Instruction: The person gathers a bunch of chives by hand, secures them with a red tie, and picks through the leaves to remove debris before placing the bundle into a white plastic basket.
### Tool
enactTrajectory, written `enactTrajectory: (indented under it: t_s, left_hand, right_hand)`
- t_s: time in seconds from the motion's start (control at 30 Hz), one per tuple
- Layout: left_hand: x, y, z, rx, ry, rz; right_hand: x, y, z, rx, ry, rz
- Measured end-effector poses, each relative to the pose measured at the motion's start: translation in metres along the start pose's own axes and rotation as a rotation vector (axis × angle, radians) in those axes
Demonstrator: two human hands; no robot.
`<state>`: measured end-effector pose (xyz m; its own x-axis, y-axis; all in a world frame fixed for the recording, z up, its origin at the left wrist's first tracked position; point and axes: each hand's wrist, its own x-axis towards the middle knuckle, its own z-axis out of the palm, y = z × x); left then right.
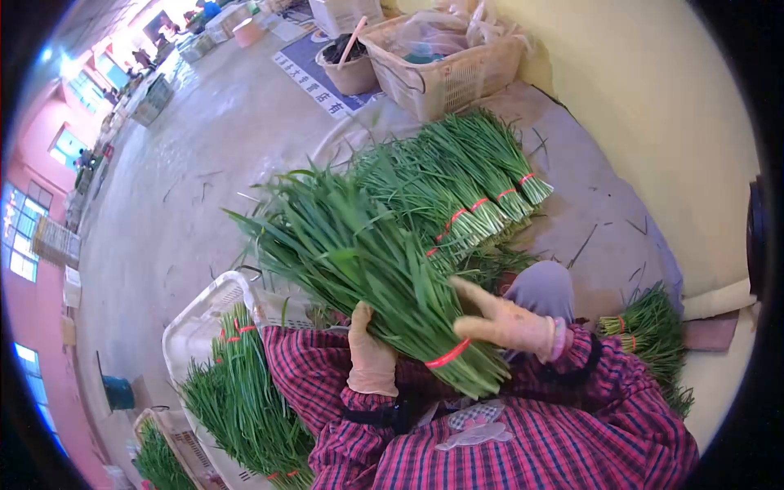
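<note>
A large bunch of garlic chives [359, 261] lies slantwise across my lap, its leafy tops pointing to the upper left. A red band [447, 354] binds it close to the pale cut ends at the lower right. My gloved left hand [371, 355] grips the bunch from its lower left side, thumb up, with the other fingers hidden beneath. On the other side my gloved right hand [510, 325] has thumb and fingers apart, fingertips right at the stems above the band. Beyond the bunch, several red-banded chive bunches [457, 180] lie side by side on the floor.
At my left stands a white plastic basket [175, 339] with banded chives in it, and a second basket [192, 449] behind. More chives [653, 335] lie at right by the wall. Ahead are a bucket [353, 77] and a crate [457, 82] with plastic bags.
</note>
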<state>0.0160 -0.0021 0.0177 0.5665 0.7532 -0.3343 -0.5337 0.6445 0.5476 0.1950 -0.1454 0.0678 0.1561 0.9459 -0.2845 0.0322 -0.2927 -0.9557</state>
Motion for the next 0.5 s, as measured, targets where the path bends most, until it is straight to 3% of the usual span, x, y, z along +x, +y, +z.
enactTrajectory:
  t_s: [0.07, 0.1, 0.13, 0.2, 0.23, 0.27, 0.33, 0.5]
  left_hand:
    - [-0.008, 0.0, 0.008, 0.261, -0.041, 0.134]
    - [-0.015, -0.002, 0.013, 0.243, 0.099, 0.121]
    - [-0.014, -0.004, 0.01, 0.237, 0.093, 0.12]
    - [-0.009, -0.005, 0.005, 0.455, 0.166, 0.229]
    - [-0.012, -0.001, 0.005, 0.362, 0.191, 0.263]
    - [-0.014, 0.003, 0.006, 0.358, 0.194, 0.265]
    - [-0.015, 0.01, 0.011, 0.261, 0.18, 0.268]
    - [-0.012, 0.012, 0.009, 0.183, 0.242, 0.087]
  right_hand:
    - [0.025, -0.006, 0.021, 0.058, 0.133, -0.115]
    - [0.035, -0.013, 0.036, -0.051, 0.223, -0.165]
    - [0.046, -0.016, 0.047, -0.16, 0.312, -0.215]
    - [0.071, -0.012, 0.054, 0.249, 0.341, -0.198]
    - [0.074, -0.012, 0.048, 0.184, 0.462, -0.059]
    - [0.076, -0.013, 0.048, 0.452, 0.458, -0.001]
    - [0.074, -0.008, 0.041, 0.478, 0.513, 0.053]
    - [0.079, 0.005, 0.036, 0.474, 0.511, -0.008]
